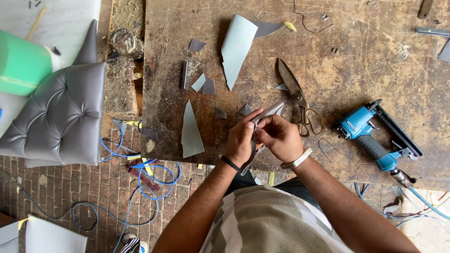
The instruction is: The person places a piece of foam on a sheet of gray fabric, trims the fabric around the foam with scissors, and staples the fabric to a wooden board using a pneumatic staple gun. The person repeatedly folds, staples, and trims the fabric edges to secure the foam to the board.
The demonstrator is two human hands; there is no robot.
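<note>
Both forearms angled inward, left hand (240,140) and right hand (280,137) pinched shut on grey strip (268,112).

On the worktop (375,56), the shears (296,93) lie just right of the hands; the pneumatic stapler (375,136) lies further right of the shears. Fabric offcuts (236,49) lie left of the shears, and the tufted cushion (61,117) sits well left, off the worktop's edge.

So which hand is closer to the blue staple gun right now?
Right. The right hand sits just left of the blue staple gun, with the scissors between them; the left hand is farther left, beyond the right one.
</note>
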